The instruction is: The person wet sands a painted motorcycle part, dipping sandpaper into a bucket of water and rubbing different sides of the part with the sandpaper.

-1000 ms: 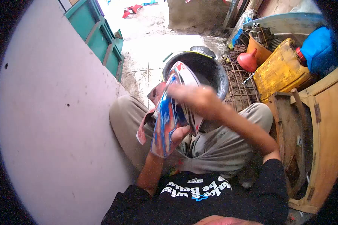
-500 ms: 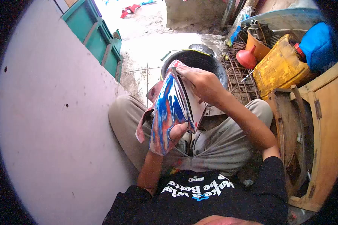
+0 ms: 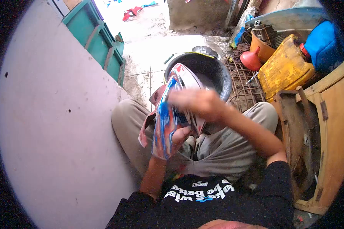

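Note:
A curved panel (image 3: pixel 162 131), shaped like a motorcycle fairing and streaked blue, white and reddish, is held above my lap, its narrow end pointing away from me. My left hand (image 3: pixel 179 136) grips its near end, the thumb showing on top and the other fingers hidden beneath. Across the panel's middle lies my right hand (image 3: pixel 202 102), its fingers smeared by motion. Whether anything sits under those fingers cannot be made out. Just beyond the panel stands a black bucket (image 3: pixel 224 82).
A pale wall (image 3: pixel 49 126) rises close on my left, with a green metal frame (image 3: pixel 99 38) past it. To the right are a metal grid (image 3: pixel 242 86), a red funnel (image 3: pixel 250 59), a yellow jerrycan (image 3: pixel 288 65) and a wooden frame (image 3: pixel 332 141).
My right hand has moved from the panel's far tip back toward me and left, onto its blue-streaked middle. My left hand keeps its grip, and the panel has shifted slightly.

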The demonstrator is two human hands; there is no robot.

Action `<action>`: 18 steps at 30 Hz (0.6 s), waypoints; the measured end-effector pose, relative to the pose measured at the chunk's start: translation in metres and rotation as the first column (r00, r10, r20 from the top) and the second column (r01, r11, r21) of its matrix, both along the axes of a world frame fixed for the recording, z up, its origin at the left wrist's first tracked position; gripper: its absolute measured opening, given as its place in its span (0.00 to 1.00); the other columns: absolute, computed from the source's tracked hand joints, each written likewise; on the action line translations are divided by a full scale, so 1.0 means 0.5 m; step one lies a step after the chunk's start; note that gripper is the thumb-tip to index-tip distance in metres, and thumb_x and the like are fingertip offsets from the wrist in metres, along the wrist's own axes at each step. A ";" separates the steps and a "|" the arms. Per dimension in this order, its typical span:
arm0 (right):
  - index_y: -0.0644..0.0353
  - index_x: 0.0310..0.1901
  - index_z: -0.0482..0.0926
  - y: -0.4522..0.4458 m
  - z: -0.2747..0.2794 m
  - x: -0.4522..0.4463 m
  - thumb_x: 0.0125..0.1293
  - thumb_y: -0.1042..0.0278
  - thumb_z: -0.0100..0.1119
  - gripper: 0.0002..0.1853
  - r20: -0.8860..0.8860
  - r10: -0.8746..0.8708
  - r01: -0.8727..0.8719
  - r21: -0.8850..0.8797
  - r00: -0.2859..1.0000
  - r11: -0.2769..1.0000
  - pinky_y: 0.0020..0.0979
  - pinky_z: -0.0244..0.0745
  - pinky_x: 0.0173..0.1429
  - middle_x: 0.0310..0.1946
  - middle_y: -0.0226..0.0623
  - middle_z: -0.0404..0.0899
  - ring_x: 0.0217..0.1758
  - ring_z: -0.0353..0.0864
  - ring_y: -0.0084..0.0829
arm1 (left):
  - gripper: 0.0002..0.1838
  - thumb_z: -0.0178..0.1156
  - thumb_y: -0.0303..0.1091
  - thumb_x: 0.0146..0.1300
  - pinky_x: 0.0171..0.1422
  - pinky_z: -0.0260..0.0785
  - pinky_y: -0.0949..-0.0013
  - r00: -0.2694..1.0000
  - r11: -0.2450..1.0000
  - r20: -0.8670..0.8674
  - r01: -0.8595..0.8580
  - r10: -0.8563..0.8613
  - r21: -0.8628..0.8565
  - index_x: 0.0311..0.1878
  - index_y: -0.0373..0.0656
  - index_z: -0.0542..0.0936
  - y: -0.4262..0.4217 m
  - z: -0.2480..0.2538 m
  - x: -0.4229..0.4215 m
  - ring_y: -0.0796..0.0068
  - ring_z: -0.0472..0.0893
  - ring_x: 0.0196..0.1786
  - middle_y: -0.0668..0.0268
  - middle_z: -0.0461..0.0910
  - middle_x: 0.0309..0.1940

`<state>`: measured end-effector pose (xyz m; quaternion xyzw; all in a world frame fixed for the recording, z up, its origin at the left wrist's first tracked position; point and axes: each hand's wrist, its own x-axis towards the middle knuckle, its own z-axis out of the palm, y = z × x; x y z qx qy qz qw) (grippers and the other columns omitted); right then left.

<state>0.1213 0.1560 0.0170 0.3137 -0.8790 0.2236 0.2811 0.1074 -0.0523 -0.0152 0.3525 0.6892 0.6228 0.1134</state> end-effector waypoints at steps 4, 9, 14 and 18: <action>0.62 0.62 0.82 0.024 -0.006 -0.019 0.71 0.70 0.58 0.19 0.155 -0.143 0.141 0.022 0.977 0.990 0.41 0.83 0.65 0.57 0.48 0.86 0.58 0.89 0.43 | 0.31 0.79 0.39 0.53 0.67 0.71 0.48 0.919 0.994 -0.392 -0.081 0.045 -0.077 0.62 0.49 0.80 -0.008 0.005 0.001 0.45 0.79 0.62 0.48 0.76 0.64; 0.64 0.61 0.82 0.023 0.012 -0.015 0.70 0.70 0.59 0.19 0.102 -0.053 0.053 0.001 0.993 0.999 0.40 0.82 0.68 0.60 0.47 0.85 0.60 0.88 0.42 | 0.40 0.75 0.42 0.61 0.69 0.73 0.56 0.961 0.998 -0.277 -0.002 -0.015 -0.062 0.72 0.37 0.70 -0.017 -0.008 -0.017 0.58 0.80 0.66 0.53 0.77 0.66; 0.62 0.61 0.83 -0.012 -0.002 -0.001 0.72 0.66 0.62 0.18 -0.002 -0.026 0.026 -0.062 1.000 0.998 0.40 0.82 0.67 0.60 0.47 0.85 0.61 0.87 0.42 | 0.38 0.75 0.40 0.61 0.68 0.73 0.55 0.998 0.999 -0.042 0.039 -0.038 0.016 0.71 0.37 0.71 0.001 0.001 0.001 0.57 0.80 0.65 0.54 0.77 0.65; 0.62 0.59 0.83 0.037 -0.013 -0.026 0.71 0.69 0.61 0.17 0.193 -0.086 0.097 -0.047 0.977 0.994 0.40 0.84 0.63 0.60 0.46 0.85 0.59 0.88 0.41 | 0.37 0.74 0.38 0.60 0.67 0.74 0.55 0.987 0.998 -0.153 0.042 -0.049 -0.046 0.70 0.38 0.72 -0.009 -0.008 -0.002 0.57 0.80 0.64 0.54 0.77 0.65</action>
